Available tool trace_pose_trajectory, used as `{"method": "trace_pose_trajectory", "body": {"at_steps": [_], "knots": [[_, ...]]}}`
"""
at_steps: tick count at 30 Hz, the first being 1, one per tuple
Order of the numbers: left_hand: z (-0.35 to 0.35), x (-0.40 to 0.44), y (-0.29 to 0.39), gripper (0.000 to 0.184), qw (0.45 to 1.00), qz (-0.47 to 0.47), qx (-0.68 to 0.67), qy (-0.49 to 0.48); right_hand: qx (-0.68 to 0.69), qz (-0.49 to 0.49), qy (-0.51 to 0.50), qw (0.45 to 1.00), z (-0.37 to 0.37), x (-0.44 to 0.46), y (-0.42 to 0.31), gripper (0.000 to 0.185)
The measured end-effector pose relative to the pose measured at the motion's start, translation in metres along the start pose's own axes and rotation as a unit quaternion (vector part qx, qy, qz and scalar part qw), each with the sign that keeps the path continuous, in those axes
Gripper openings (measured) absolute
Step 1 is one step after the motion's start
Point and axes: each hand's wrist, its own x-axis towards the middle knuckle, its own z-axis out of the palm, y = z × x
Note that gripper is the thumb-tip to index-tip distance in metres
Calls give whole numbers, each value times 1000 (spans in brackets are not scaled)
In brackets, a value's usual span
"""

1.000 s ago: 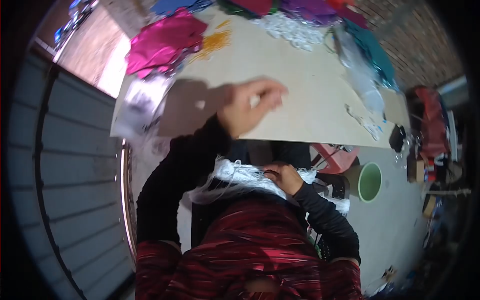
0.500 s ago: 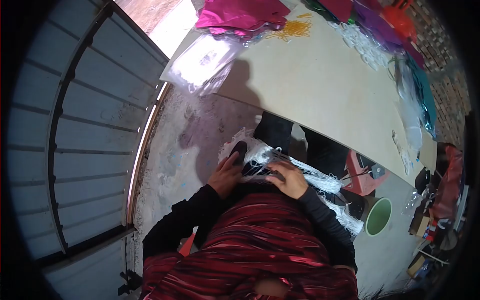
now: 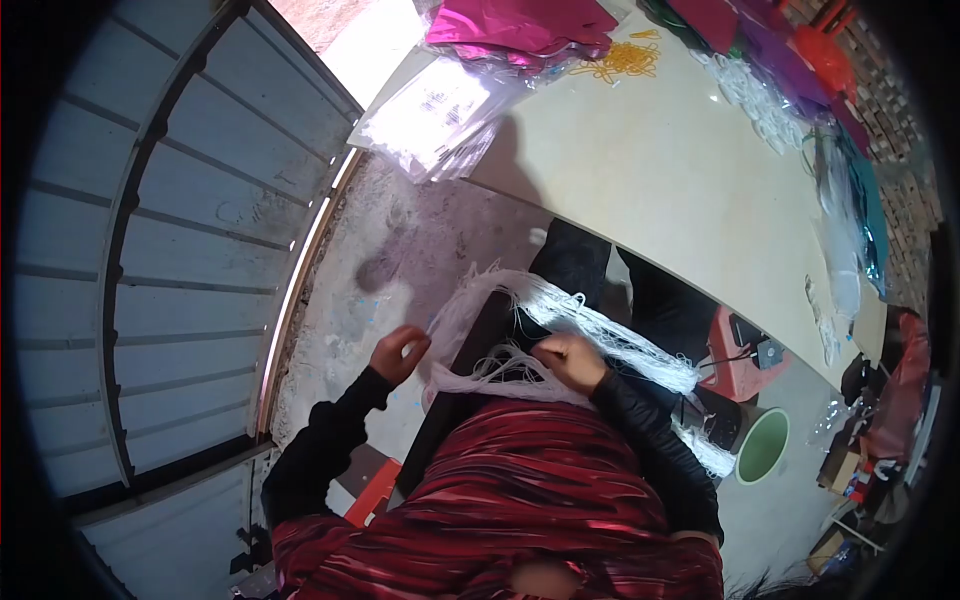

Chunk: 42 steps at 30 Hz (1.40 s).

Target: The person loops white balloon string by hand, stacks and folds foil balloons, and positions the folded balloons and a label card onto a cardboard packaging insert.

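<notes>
A bundle of thin white string lies across my lap in long loose strands, its left end spread out in loops. My left hand is raised just left of the loops, thumb and fingertips pinched into a ring; whatever is between them is too fine to make out. Over the lap, my right hand has its fingers curled closed at the near loops, with white strands running by the fingertips. A dark, flat surface shows under the string between my two hands.
A pale table stands ahead, bearing pink bags, yellow cord and clear plastic packs. A green bucket and a pink stool are on the right. A metal door is at the left.
My left hand has moved left and away from the string, from lying on it to a pinch in the air. My right hand stays near the loops, its fingers more curled. The strands look more spread.
</notes>
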Motion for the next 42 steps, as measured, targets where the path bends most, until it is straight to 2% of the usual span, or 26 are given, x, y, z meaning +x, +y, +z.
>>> {"method": "trace_pose_trajectory", "body": {"at_steps": [1, 2, 3, 6, 9, 12, 13, 16, 17, 18, 20, 21, 24, 27, 30, 31, 34, 35, 36, 42], "knots": [[8, 15, 1, 7, 999, 17, 8, 38, 8, 26, 50, 998, -4, 3, -9, 18], [11, 34, 14, 7, 998, -18, -29, 52, 17, 51, 101, 993, -4, 8, -15, 18], [14, 53, 22, 7, 998, 2, -17, 58, 4, 32, 135, 990, -3, 16, -13, 20], [27, 92, 40, 8, 998, 22, -52, 41, -88, 68, 137, 984, -3, 52, -36, 25], [33, 115, 57, 9, 994, 67, -81, 8, -135, 120, 120, 976, 5, 76, -28, 29], [37, 125, 62, 10, 993, 83, -78, -16, 144, 216, 95, 961, 5, 85, -10, 34], [38, 129, 62, 12, 993, 81, -80, -21, 153, 192, 132, 960, 7, 88, -6, 29], [45, 138, 59, 19, 993, 73, -95, -21, 47, 188, 112, 975, 3, 100, -6, 28], [50, 140, 54, 23, 992, 67, -106, -7, -19, 88, 145, 985, 7, 105, 8, 26], [52, 142, 52, 27, 991, 61, -117, 8, -37, 80, 127, 988, 3, 109, 5, 25], [39, 146, 60, 27, 986, 9, -167, -27, -70, 65, 89, 991, -7, 119, -15, 25], [33, 147, 62, 27, 980, -18, -192, -45, -38, 46, 79, 995, -10, 125, -23, 25], [23, 150, 50, 40, 889, -106, -411, -170, 36, 71, 24, 997, -32, 137, -62, 28], [32, 152, 31, 39, 962, -64, -207, -165, -127, 96, 65, 985, -43, 137, -77, 30], [39, 157, 30, 41, 975, -82, -166, -123, -225, 116, 29, 967, -21, 133, -24, 35], [42, 158, 27, 41, 973, -82, -181, -118, -214, 173, 53, 960, -3, 130, 0, 38], [48, 159, 21, 39, 962, -81, -239, -102, -177, 135, 98, 970, 13, 131, 27, 37], [48, 159, 21, 38, 956, -83, -267, -92, -182, 168, 31, 968, 8, 135, 32, 33], [49, 158, 19, 36, 948, -86, -295, -84, -161, 157, 17, 974, 5, 135, 34, 30], [47, 161, 16, 41, 929, -93, -342, -103, -117, 104, 76, 985, -25, 131, -11, 22]]}}
